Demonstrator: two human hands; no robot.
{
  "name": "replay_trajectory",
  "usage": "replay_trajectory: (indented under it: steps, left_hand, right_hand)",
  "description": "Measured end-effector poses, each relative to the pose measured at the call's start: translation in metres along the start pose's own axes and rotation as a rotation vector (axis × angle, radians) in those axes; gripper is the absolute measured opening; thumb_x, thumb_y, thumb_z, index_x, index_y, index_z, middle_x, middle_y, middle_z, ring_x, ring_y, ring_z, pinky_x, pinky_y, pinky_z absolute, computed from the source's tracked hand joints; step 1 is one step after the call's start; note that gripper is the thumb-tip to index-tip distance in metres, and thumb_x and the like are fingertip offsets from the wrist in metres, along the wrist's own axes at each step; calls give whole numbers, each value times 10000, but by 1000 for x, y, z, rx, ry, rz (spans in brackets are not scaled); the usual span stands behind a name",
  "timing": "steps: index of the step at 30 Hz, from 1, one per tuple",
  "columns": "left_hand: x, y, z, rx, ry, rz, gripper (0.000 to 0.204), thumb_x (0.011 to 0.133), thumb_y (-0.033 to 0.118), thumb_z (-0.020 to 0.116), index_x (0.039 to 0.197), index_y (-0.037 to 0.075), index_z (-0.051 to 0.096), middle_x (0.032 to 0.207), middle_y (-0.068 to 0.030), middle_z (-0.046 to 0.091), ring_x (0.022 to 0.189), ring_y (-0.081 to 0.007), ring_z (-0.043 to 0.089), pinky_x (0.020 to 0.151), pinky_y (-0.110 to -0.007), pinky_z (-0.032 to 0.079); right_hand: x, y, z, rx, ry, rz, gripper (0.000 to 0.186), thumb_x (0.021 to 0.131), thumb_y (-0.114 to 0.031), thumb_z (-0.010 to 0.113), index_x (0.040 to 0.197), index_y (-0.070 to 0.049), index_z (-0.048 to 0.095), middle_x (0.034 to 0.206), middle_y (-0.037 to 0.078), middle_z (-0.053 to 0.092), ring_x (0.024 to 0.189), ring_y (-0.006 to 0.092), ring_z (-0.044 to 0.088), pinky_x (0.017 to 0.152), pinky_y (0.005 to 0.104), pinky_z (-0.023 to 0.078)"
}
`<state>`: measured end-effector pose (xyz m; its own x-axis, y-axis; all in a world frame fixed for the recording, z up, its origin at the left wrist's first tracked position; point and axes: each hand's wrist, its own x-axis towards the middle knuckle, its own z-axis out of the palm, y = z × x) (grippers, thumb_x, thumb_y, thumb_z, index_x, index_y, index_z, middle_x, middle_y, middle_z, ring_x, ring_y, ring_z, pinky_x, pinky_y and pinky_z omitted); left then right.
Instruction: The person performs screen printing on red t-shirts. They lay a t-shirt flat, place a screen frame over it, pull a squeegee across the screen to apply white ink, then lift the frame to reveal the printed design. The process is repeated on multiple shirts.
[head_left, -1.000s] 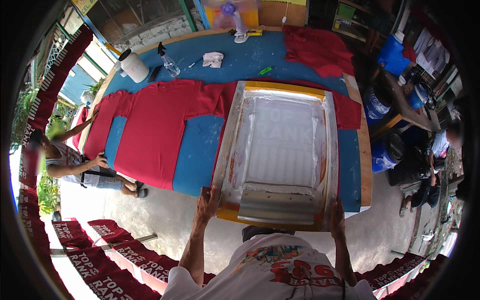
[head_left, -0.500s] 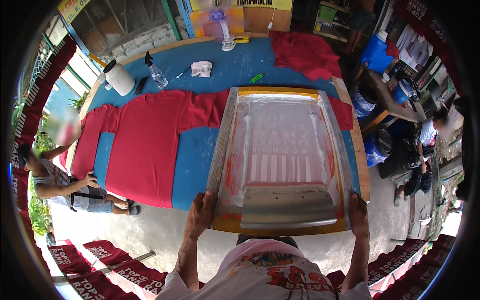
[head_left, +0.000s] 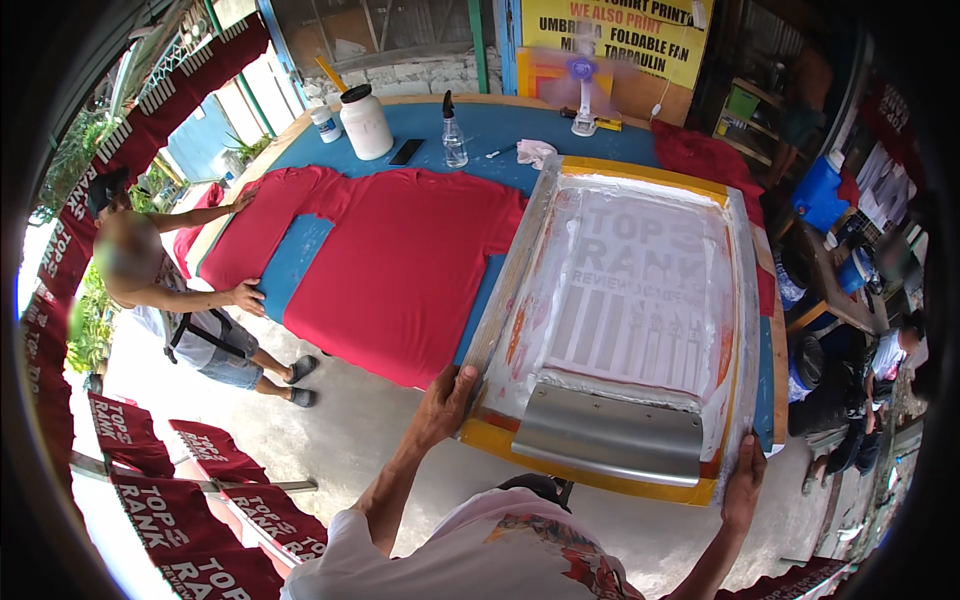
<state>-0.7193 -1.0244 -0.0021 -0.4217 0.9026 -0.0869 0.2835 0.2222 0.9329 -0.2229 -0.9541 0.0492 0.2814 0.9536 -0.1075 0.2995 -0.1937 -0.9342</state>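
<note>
Okay, hands apart, each clamped on the screen-printing frame (head_left: 507,290): my left hand (head_left: 447,402) grips its left rail near the near corner, my right hand (head_left: 744,478) the right rail near the other. Frame sits right in front of me, near end jutting past the edge of the blue surface (head_left: 415,118); can't tell if its underside touches anything. Metal-bladed squeegee (head_left: 610,432) lies across the frame's near end, white ink (head_left: 556,262) smeared round the mesh (head_left: 632,300). Left of the frame, a red T-shirt (head_left: 400,270) lies flat, sleeve just beside the rail; farther left, a co-worker's hand (head_left: 247,297) is at another red shirt (head_left: 265,222). Beyond the frame's far left corner: white rag (head_left: 536,153), spray bottle (head_left: 455,147).

Risks: uneven hands could tip the frame and send the squeegee sliding, since nothing visible fastens it. Drifting left could smear that sleeve, if the rail or underside carries wet ink.
</note>
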Motion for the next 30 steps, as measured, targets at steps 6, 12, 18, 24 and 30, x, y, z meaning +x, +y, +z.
replay_trajectory:
  steps: [6,12,18,24,30]
  left_hand:
    - [-58,-39,-116,126,91,-100,718,1144,644,465,1117,-45,667,867,-80,628,847,-163,543,764,-354,487]
    - [-81,-81,-226,173,169,-170,701,1152,609,474,1075,-60,667,797,-95,578,776,-193,511,712,-383,464]
    - [-29,-139,-322,213,259,-167,755,1152,635,439,1047,-81,655,796,-133,586,769,-224,504,735,-396,478]
    - [81,-188,-403,263,208,-109,769,1150,625,444,1112,-102,692,861,-173,656,825,-252,551,803,-451,501]
    - [154,-223,-443,326,146,-119,791,1092,697,519,959,-75,626,777,-268,581,742,-321,476,718,-510,467]
  right_hand:
    - [-77,-18,84,-21,-145,24,629,1176,-465,530,1517,59,593,1358,166,696,1226,236,610,1118,361,461]
    - [-125,-24,191,-12,-268,-98,520,1184,-364,546,1521,28,599,1417,169,679,1285,236,613,1156,385,461]
    - [-142,-20,324,-31,-280,-127,458,1176,-313,582,1468,36,625,1375,185,689,1260,272,634,1145,394,477]
    - [-154,-27,452,185,-300,-135,505,1173,-311,581,1486,85,600,1434,202,669,1320,267,607,1184,380,443]
    - [-165,-31,511,154,-287,-147,547,1188,-314,527,1543,103,541,1497,231,628,1364,301,583,1228,384,399]
